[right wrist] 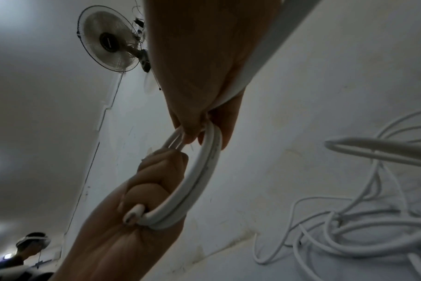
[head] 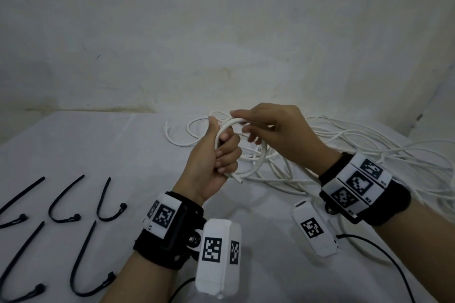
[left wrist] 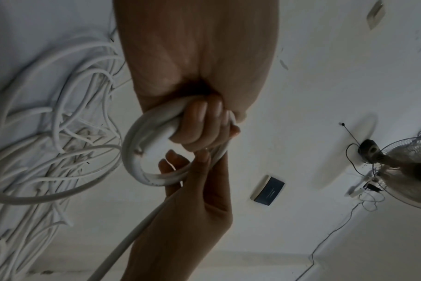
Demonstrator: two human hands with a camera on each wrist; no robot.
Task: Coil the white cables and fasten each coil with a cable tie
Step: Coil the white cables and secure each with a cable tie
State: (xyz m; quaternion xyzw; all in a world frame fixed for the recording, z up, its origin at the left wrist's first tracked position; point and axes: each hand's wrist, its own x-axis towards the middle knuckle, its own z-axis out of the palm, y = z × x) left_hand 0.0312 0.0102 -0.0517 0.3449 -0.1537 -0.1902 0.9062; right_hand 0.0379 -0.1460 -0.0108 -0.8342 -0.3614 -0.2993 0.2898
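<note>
Nearest the lens are the two wrist units, white blocks with black square markers strapped over black cuffs, and just past them the hands work close together above the table. Held up between them is a small coil of white cable [head: 242, 145], two or three turns lying side by side. The left hand [head: 214, 160] is fisted round one side of that coil, fingers wrapped tight and the thumb pointing up, with the cut end of the cable [head: 238, 179] poking out below the little finger. The right hand [head: 278, 135] comes in from the other side and pinches the top of the coil between thumb and fingertips; from the right wrist view the cable runs on through that hand and back along the forearm. From there the cable trails down to a loose heap of white cable [head: 357, 155] spread over the right half of the white-covered table [head: 98, 150], well tangled, reaching the far right edge. On the left of the table, well apart from the heap, lie five black cable ties [head: 81, 256], each bent into an open hook shape, three in the far row and two nearer. A thin black lead [head: 384, 253] runs from the right wrist unit across the cloth. Behind stands a stained pale wall [head: 221, 32], and the wrist views catch a wall fan [right wrist: 111, 40] higher up.
</note>
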